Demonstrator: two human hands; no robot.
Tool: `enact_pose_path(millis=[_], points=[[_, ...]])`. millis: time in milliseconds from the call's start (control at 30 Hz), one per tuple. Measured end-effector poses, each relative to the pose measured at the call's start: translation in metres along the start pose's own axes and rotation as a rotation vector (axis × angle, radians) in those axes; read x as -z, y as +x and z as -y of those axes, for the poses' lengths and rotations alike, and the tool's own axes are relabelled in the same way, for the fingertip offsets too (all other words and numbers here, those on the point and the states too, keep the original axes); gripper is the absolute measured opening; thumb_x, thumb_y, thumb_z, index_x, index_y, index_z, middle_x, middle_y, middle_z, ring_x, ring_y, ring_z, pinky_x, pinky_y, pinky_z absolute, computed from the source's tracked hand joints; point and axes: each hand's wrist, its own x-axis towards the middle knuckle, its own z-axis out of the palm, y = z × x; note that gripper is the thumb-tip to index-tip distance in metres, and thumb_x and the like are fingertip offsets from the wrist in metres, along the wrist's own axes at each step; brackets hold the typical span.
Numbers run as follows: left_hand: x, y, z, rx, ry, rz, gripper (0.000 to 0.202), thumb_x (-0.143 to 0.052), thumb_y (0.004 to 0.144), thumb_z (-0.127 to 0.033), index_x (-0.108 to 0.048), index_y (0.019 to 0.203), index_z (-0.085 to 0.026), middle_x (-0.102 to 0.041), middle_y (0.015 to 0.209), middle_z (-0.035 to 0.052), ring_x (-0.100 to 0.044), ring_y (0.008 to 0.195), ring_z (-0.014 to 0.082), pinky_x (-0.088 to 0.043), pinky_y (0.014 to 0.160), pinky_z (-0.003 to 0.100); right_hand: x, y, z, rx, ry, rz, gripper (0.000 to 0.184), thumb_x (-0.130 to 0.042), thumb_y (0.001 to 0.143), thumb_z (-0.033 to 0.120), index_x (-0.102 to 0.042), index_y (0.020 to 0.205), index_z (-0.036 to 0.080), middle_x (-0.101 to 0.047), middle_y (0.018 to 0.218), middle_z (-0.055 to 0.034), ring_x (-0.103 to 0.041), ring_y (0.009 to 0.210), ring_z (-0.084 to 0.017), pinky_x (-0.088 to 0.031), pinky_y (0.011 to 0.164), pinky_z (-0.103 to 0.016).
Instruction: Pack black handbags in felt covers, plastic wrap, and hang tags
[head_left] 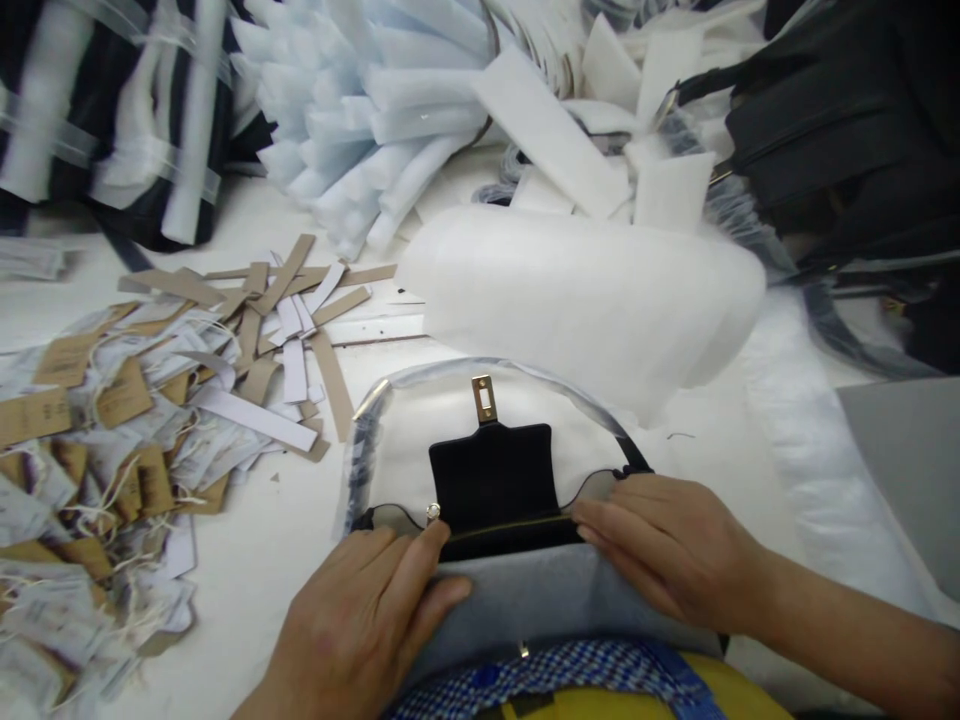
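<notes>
A small black handbag [495, 485] lies open at the near table edge, its flap with a gold clasp turned away from me and its plastic-wrapped handle arching behind. A pale grey lining or pad [540, 600] shows in its mouth. My left hand [367, 620] rests on the bag's left rim, fingers together and pressed down on the edge. My right hand [667, 550] presses the right rim, fingers together over the opening. A thick white foam sheet [592, 290] lies just beyond the bag.
Brown and white paper tags with strings [112, 440] are heaped at the left. Cardboard strips [285, 300] lie at centre left. Rolled white foam pieces [375, 110] pile at the back. Another black bag [847, 120] sits at the far right.
</notes>
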Motion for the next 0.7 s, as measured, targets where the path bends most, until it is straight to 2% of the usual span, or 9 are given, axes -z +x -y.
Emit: enact_pose_path(millis=[100, 200, 300, 433, 533, 600, 633, 700], points=[[-0.011, 0.001, 0.001, 0.036, 0.079, 0.04, 0.037, -0.041, 0.102, -0.042, -0.063, 0.109, -0.013, -0.066, 0.076, 0.0044, -0.061, 0.064, 0.0172, -0.044, 0.06, 0.029, -0.015, 0.007, -0.004, -0.116, -0.092, 0.178, 0.023, -0.036, 0.102, 0.023, -0.058, 0.1, 0.017, -0.061, 0.065, 0.0004, -0.054, 0.055, -0.014, -0.034, 0.053, -0.029], [-0.021, 0.002, 0.002, 0.082, 0.161, 0.095, 0.042, -0.041, 0.102, -0.047, -0.062, 0.116, -0.013, -0.065, 0.074, 0.0023, -0.061, 0.062, 0.0182, -0.043, 0.06, 0.031, -0.024, 0.012, -0.006, -0.194, -0.118, 0.313, 0.022, -0.035, 0.102, 0.024, -0.056, 0.097, 0.019, -0.061, 0.063, 0.002, -0.055, 0.054, -0.014, -0.027, 0.05, -0.029], [-0.025, 0.001, 0.002, 0.123, 0.202, 0.144, 0.047, -0.043, 0.1, -0.051, -0.058, 0.126, -0.014, -0.067, 0.08, 0.0027, -0.062, 0.063, 0.0191, -0.043, 0.058, 0.032, -0.026, 0.014, -0.004, -0.223, -0.137, 0.328, 0.015, -0.039, 0.1, 0.022, -0.054, 0.097, 0.02, -0.062, 0.07, 0.0012, -0.056, 0.056, -0.015, -0.023, 0.05, -0.029], [-0.028, 0.001, -0.001, 0.145, 0.165, 0.175, 0.047, -0.047, 0.098, -0.05, -0.057, 0.129, -0.016, -0.069, 0.11, 0.0099, -0.068, 0.082, 0.0223, -0.05, 0.068, 0.034, -0.027, 0.016, -0.001, -0.257, -0.182, 0.347, 0.011, -0.043, 0.096, 0.015, -0.053, 0.093, 0.021, -0.062, 0.075, 0.0004, -0.054, 0.053, -0.014, -0.016, 0.049, -0.03], [-0.028, 0.001, -0.009, 0.155, 0.192, 0.086, 0.039, -0.051, 0.098, -0.043, -0.06, 0.126, -0.018, -0.06, 0.132, 0.0163, -0.062, 0.113, 0.0311, -0.049, 0.092, 0.045, -0.028, 0.016, 0.0, -0.264, -0.202, 0.359, 0.01, -0.046, 0.094, 0.013, -0.053, 0.093, 0.021, -0.062, 0.074, 0.0007, -0.056, 0.055, -0.015, -0.014, 0.049, -0.031], [-0.027, -0.001, -0.015, 0.113, 0.202, -0.021, 0.029, -0.053, 0.099, -0.031, -0.062, 0.124, -0.021, -0.058, 0.137, 0.014, -0.053, 0.127, 0.0311, -0.04, 0.106, 0.05, -0.029, 0.016, 0.0, -0.265, -0.203, 0.358, 0.01, -0.047, 0.093, 0.013, -0.053, 0.092, 0.021, -0.062, 0.073, 0.0007, -0.057, 0.056, -0.016, -0.014, 0.049, -0.031], [-0.026, -0.003, -0.018, 0.055, 0.177, -0.058, 0.026, -0.051, 0.099, -0.024, -0.063, 0.123, -0.021, -0.061, 0.134, 0.0114, -0.053, 0.128, 0.0278, -0.038, 0.109, 0.047, -0.03, 0.016, 0.0, -0.266, -0.2, 0.357, 0.009, -0.047, 0.094, 0.014, -0.053, 0.092, 0.021, -0.062, 0.073, 0.0005, -0.058, 0.057, -0.016, -0.014, 0.049, -0.031], [-0.023, -0.006, -0.023, -0.075, 0.072, -0.072, 0.027, -0.046, 0.1, -0.014, -0.064, 0.119, -0.018, -0.069, 0.12, 0.0072, -0.061, 0.117, 0.0197, -0.042, 0.106, 0.036, -0.03, 0.017, 0.0, -0.268, -0.195, 0.356, 0.009, -0.047, 0.095, 0.015, -0.053, 0.091, 0.021, -0.063, 0.074, 0.0002, -0.059, 0.058, -0.016, -0.013, 0.049, -0.031]])
